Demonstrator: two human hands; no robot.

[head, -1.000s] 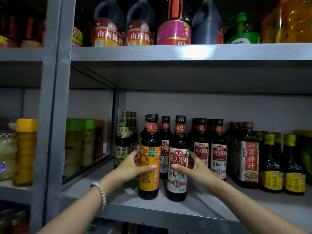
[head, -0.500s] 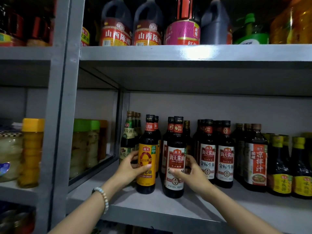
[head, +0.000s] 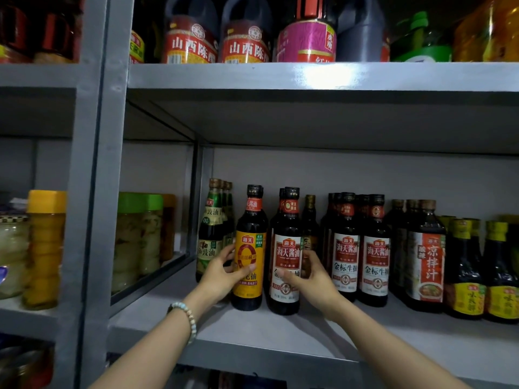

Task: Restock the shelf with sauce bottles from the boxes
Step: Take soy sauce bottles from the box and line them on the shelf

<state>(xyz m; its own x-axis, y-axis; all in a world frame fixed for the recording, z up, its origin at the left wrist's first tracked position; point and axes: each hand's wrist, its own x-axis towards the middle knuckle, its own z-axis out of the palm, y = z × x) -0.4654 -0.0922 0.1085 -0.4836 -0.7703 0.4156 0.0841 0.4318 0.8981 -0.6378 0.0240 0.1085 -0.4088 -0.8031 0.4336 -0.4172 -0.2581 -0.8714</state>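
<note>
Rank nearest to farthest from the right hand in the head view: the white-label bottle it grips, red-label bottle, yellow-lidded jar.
1. white-label bottle: centre, gripped by the right hand.
2. red-label bottle: off to the right, same row.
3. yellow-lidded jar: far left side.

- We have a single view, from the head camera, so no second view shares any part of the scene.
- We face the shelf board (head: 280, 329) head-on and close, near enough that the label of a sauce bottle (head: 285, 262) standing on it reads plainly.
- Our eye level lies between this shelf board and the upper board (head: 309, 122) above it: we see the top of the one and the underside of the other.
</note>
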